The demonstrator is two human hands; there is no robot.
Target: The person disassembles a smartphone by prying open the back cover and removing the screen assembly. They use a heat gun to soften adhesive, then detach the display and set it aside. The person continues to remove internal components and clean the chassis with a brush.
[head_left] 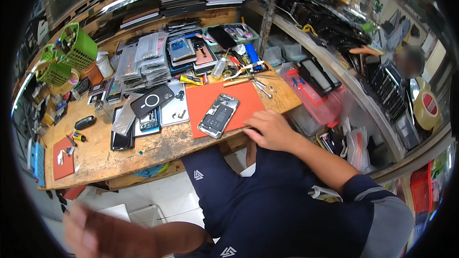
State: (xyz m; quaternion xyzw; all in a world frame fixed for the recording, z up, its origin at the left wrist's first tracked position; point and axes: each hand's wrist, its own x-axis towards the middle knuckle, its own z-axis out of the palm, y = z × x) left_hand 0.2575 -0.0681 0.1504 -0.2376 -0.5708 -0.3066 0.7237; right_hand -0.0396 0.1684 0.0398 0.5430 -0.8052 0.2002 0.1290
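Observation:
An opened smartphone [219, 117], its battery and inner parts showing, lies slanted on an orange mat [251, 98] at the bench's front edge. My right hand [270, 130] rests at the mat's front right corner, fingers loosely stretched, to the right of the phone and apart from it. Off the bench at the lower left, my left hand [107, 234] is raised and smeared by motion, so its fingers cannot be read. Left of the mat, a black phone cover with a white ring [152, 101] lies over other phone parts. Small black pieces [179, 114] sit on a white tray [167, 120].
Screwdrivers and tweezers [260, 86] lie behind the mat, near a clear bottle [219, 68] and a yellow tube [192, 80]. Bubble-wrapped packs [146, 59] are stacked behind. Green baskets [79, 48] stand far left. A metal-edged shelf [344, 74] runs along the right.

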